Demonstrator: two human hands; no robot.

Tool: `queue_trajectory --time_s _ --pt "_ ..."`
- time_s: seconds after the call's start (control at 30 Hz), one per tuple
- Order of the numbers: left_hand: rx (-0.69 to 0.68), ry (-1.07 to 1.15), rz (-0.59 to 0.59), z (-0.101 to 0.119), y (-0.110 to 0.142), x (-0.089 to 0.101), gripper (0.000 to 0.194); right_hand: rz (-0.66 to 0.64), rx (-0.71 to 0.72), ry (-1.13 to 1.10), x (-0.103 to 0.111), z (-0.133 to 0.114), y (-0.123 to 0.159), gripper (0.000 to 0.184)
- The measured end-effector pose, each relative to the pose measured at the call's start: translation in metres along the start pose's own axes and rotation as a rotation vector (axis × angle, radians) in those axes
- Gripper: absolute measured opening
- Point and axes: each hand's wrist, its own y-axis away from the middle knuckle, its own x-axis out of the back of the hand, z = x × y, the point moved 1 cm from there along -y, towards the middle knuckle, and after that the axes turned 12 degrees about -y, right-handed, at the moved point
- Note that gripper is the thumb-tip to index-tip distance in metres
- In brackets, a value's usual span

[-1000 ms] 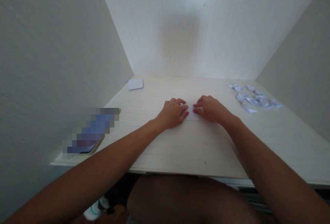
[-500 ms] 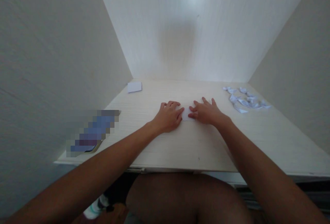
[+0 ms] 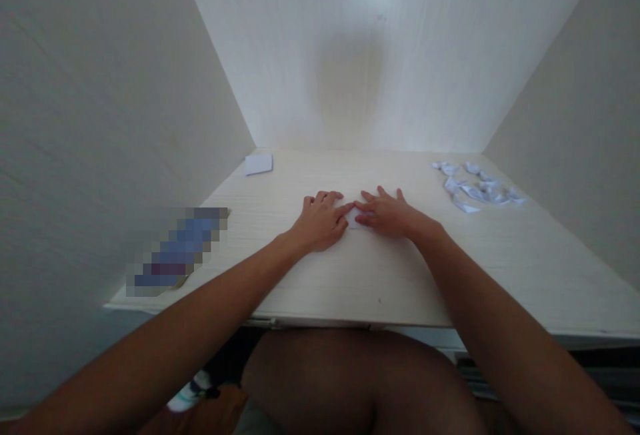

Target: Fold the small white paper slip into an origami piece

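Unclenched left hand (image 3: 323, 223) and right hand (image 3: 387, 213) press a paper piece (image 3: 354, 225); uneven fingertip pressure could skew it.

The person's left hand (image 3: 323, 223), right hand (image 3: 387, 215), forearms (image 3: 227, 278) and thighs (image 3: 310, 375) are bare; both hands have slender fingers (image 3: 343, 209).

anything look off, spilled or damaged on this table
Nothing looks spilled. The crumpled-looking white papers lie loosely scattered at far right, unlike the flat white paper at far left. A small dark mark near the front edge stands out against the pale table.
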Motion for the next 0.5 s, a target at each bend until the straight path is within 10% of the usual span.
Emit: queue_trajectory --time_s 0.5 --pt "-0.158 -0.160 0.107 0.007 0.015 0.013 0.046 -0.005 -0.189 -0.096 0.015 -0.017 0.007 0.060"
